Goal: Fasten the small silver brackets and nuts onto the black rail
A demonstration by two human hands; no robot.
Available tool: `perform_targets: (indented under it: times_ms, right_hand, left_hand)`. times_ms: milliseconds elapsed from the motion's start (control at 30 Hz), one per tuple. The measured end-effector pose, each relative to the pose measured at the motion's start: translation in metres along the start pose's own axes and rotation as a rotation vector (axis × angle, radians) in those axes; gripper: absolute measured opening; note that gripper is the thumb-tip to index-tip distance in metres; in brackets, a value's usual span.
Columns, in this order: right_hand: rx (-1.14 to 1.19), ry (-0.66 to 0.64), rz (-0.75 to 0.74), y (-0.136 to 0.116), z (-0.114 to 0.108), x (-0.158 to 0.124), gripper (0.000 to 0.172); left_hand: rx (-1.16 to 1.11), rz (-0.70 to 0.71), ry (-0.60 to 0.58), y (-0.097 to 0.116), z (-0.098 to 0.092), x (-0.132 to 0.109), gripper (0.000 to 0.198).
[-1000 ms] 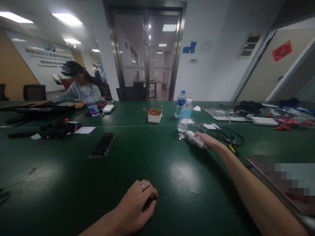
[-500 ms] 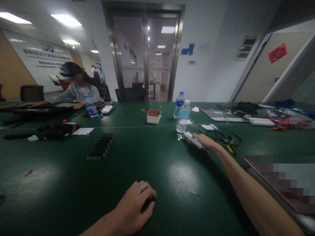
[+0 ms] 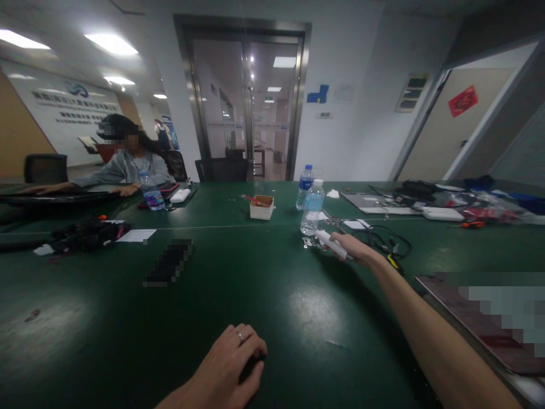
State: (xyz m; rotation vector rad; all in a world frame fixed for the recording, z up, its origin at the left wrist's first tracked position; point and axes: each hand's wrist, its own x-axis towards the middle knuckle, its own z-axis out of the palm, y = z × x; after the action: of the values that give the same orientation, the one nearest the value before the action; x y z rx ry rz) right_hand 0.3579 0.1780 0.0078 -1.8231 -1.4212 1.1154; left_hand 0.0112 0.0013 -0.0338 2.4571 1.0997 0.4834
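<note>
Presently observed, head view: right hand (image 3: pixel 356 251) stretched far across green table (image 3: pixel 128 318), fingers closed around white cylindrical tool (image 3: pixel 328 242), tip just beside clear water bottle (image 3: pixel 311 208) and small metal part (image 3: pixel 307 242). Noted left hand (image 3: pixel 232 369) close in, palm down on table, fingers loosely curled; cannot tell whether anything held. Recorded black cable (image 3: pixel 394 245) on table just beside right hand.
</note>
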Motion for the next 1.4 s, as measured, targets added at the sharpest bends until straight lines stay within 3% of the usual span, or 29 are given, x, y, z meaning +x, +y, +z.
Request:
perform_targets:
  times_ms: [100,200,267,367,433,533,633,733,800,867,967,1033,1133,1267,1400]
  right_hand:
    - [-0.11,-0.04,-0.039,-0.021,-0.004,-0.017,0.029]
    - [-0.462,-0.287,-0.135,-0.05,0.01,-0.05,0.023]
    - [-0.654,-0.412,-0.14,-0.067,0.032,-0.078,0.024]
    - [-0.846,-0.403,-0.182,-0.082,0.078,-0.122,0.034]
    - [-0.939,-0.415,-0.305,-0.084,0.107,-0.147,0.028]
    - [-1.028,-0.468,-0.405,-0.078,0.14,-0.173,0.023]
    - [-1.029,-0.454,-0.522,-0.069,0.162,-0.188,0.031]
    - [-1.044,-0.492,-0.543,-0.066,0.17,-0.195,0.036]
    - [-1.036,-0.551,-0.557,-0.071,0.162,-0.195,0.037]
    - [-0.956,-0.558,-0.524,-0.077,0.142,-0.183,0.043]
    - [-0.812,-0.438,-0.264,-0.076,0.1,-0.137,0.057]
    - [-0.725,-0.148,-0.273,-0.062,0.071,-0.091,0.053]
    - [-0.785,0.364,-0.271,-0.021,0.041,-0.026,0.042]
    - [-0.81,0.429,-0.246,0.039,0.028,0.026,0.062]
    - [-0.8,0.367,-0.281,0.069,0.029,0.054,0.075]
  left_hand:
    - [-0.003,0.0,0.023,-0.007,0.006,0.0,0.02]
    - [-0.084,-0.064,0.118,-0.011,0.007,0.0,0.024]
    - [-0.142,-0.164,0.232,-0.013,0.006,-0.001,0.027]
    - [-0.171,-0.304,0.359,-0.017,0.005,-0.001,0.028]
    - [-0.17,-0.321,0.388,-0.02,0.006,0.0,0.029]
    - [-0.149,-0.286,0.364,-0.02,0.008,0.001,0.028]
    - [-0.142,-0.224,0.254,-0.013,0.005,0.002,0.02]
    - [-0.148,-0.189,0.177,-0.005,-0.001,0.002,0.022]
    - [-0.16,-0.181,0.154,0.0,-0.005,0.002,0.023]
    - [-0.171,-0.175,0.134,0.002,-0.008,0.001,0.023]
    - [-0.191,-0.164,0.113,0.004,-0.01,0.0,0.023]
    - [-0.201,-0.151,0.097,0.004,-0.009,0.001,0.024]
    - [-0.195,-0.13,0.072,0.0,-0.006,0.001,0.024]
    - [-0.184,-0.103,0.056,-0.007,-0.001,0.001,0.024]
    - [-0.185,-0.115,0.056,-0.005,-0.002,0.001,0.025]
